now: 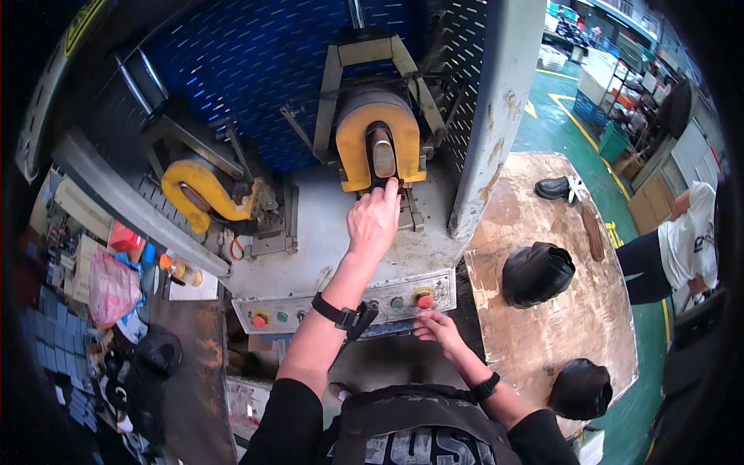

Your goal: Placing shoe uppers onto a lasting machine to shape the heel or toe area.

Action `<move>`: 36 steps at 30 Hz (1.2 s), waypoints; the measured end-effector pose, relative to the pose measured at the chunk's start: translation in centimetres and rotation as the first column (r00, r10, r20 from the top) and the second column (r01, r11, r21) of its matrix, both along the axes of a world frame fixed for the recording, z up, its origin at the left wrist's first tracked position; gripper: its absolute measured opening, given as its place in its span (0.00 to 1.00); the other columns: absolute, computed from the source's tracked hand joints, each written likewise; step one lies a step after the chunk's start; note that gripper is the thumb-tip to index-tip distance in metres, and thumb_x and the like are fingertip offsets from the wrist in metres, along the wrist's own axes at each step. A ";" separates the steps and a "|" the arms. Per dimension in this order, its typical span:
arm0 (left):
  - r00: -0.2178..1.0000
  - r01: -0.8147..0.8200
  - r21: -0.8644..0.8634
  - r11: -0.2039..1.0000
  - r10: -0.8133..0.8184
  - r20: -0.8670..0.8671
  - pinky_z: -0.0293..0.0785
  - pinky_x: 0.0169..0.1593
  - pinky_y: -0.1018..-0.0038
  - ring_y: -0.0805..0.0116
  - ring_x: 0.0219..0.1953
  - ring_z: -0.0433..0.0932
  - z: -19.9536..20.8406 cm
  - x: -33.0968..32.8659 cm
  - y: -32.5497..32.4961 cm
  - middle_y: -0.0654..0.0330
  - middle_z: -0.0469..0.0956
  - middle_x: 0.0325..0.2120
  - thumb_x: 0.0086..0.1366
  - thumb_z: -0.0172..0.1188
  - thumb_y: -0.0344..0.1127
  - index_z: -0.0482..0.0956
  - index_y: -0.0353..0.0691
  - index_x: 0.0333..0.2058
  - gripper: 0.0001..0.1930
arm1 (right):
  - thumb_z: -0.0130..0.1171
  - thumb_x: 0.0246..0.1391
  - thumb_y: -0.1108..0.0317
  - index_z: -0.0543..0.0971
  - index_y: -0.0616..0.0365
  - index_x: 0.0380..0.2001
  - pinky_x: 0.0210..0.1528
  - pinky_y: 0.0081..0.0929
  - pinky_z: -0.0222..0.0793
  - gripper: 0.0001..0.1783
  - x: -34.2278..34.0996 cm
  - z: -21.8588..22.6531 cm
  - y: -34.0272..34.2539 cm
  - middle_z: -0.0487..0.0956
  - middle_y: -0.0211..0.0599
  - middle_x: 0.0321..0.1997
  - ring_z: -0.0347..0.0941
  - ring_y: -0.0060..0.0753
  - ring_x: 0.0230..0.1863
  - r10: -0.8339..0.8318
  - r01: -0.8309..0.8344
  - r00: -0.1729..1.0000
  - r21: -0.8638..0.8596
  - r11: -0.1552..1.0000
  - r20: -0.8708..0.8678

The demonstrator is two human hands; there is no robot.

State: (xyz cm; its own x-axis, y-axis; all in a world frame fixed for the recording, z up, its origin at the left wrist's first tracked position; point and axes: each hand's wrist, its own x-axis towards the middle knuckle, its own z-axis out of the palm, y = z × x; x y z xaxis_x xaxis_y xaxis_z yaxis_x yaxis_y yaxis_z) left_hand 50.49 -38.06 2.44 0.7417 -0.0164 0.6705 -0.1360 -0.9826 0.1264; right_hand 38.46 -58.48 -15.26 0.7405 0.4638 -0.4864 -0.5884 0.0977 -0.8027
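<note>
My left hand [373, 222] reaches up to the nearer mouth of the yellow U-shaped pad [355, 143] on the middle press. Its fingers are closed on the near end of a black shoe [387, 184], most of which is hidden inside the pad. A worn metal-tipped form [383, 153] shows in the shoe's opening. Below the press's control panel [364, 304], my right hand [439, 331] is held with loosely bent fingers apart, holding nothing. Just above it sits a red push button [424, 300], apart from the fingertips.
Another press with a yellow pad [203, 190] stands at left. On the wooden table [496, 232] at right lie black shoes [538, 274], [581, 389] and a smaller shoe [553, 187]. A grey post [490, 116] rises between press and table. A person [686, 240] stands beyond.
</note>
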 end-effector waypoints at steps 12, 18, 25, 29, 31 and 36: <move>0.966 0.214 -0.206 0.955 -0.176 0.189 0.68 0.23 0.60 0.51 0.23 0.74 0.3 -1.6 1.2 0.52 0.72 0.17 0.56 0.56 0.29 0.64 0.39 0.28 0.08 | 0.52 0.58 0.64 0.74 0.53 0.42 0.29 0.18 0.73 0.10 -2.2 -0.5 -7.2 0.77 0.31 0.32 0.75 0.23 0.29 -0.207 0.207 0.978 -0.006 0.978 -0.021; 0.917 0.377 -0.072 0.923 -0.361 0.172 0.69 0.24 0.63 0.53 0.23 0.74 4.9 -6.9 2.7 0.54 0.71 0.18 0.52 0.55 0.27 0.67 0.39 0.29 0.06 | 0.54 0.57 0.63 0.73 0.52 0.41 0.27 0.16 0.69 0.10 0.3 2.6 -8.9 0.75 0.28 0.30 0.72 0.21 0.26 -0.422 0.405 0.905 0.194 0.893 0.055; 0.619 0.778 0.217 0.590 -0.779 -0.100 0.68 0.26 0.73 0.67 0.25 0.70 5.6 -17.2 -0.7 0.63 0.63 0.17 0.46 0.54 0.35 0.67 0.43 0.23 0.06 | 0.41 0.61 0.47 0.67 0.62 0.53 0.55 0.33 0.63 0.30 1.4 9.7 -7.5 0.73 0.41 0.50 0.68 0.36 0.53 -0.354 0.271 0.933 0.519 0.811 0.066; 0.500 0.865 0.206 0.458 -0.821 -0.274 0.74 0.40 0.71 0.63 0.34 0.74 2.7 -19.0 -0.1 0.60 0.69 0.22 0.43 0.55 0.32 0.70 0.40 0.23 0.06 | 0.43 0.55 0.38 0.62 0.63 0.57 0.60 0.34 0.58 0.40 -2.0 12.5 -8.0 0.69 0.45 0.56 0.63 0.36 0.59 -0.028 0.031 1.000 0.397 0.917 -0.014; 0.469 0.881 0.223 0.418 -0.834 -0.289 0.74 0.45 0.68 0.60 0.39 0.75 1.9 -18.8 -0.3 0.57 0.73 0.28 0.44 0.55 0.31 0.72 0.39 0.24 0.06 | 0.58 0.52 0.59 0.64 0.63 0.56 0.59 0.35 0.61 0.31 -5.0 13.4 -6.8 0.70 0.44 0.55 0.66 0.37 0.57 0.000 -0.004 1.000 0.321 0.947 0.013; 0.422 0.902 0.126 0.412 -0.904 -0.067 0.73 0.43 0.67 0.59 0.42 0.75 1.4 -19.6 -1.2 0.57 0.76 0.34 0.45 0.59 0.32 0.78 0.41 0.31 0.11 | 0.60 0.46 0.75 0.64 0.64 0.55 0.58 0.38 0.62 0.31 -9.0 12.2 -6.7 0.70 0.45 0.54 0.68 0.41 0.54 -0.237 0.241 0.969 0.447 0.861 -0.065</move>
State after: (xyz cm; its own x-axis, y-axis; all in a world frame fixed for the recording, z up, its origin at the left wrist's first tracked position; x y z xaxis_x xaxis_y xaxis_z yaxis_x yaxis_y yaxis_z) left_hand 30.87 -39.21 3.85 0.2406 -0.7536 0.6117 -0.9550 -0.2965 0.0103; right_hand 29.47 -65.23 -3.09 0.8537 0.4424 -0.2747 -0.5067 0.5841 -0.6341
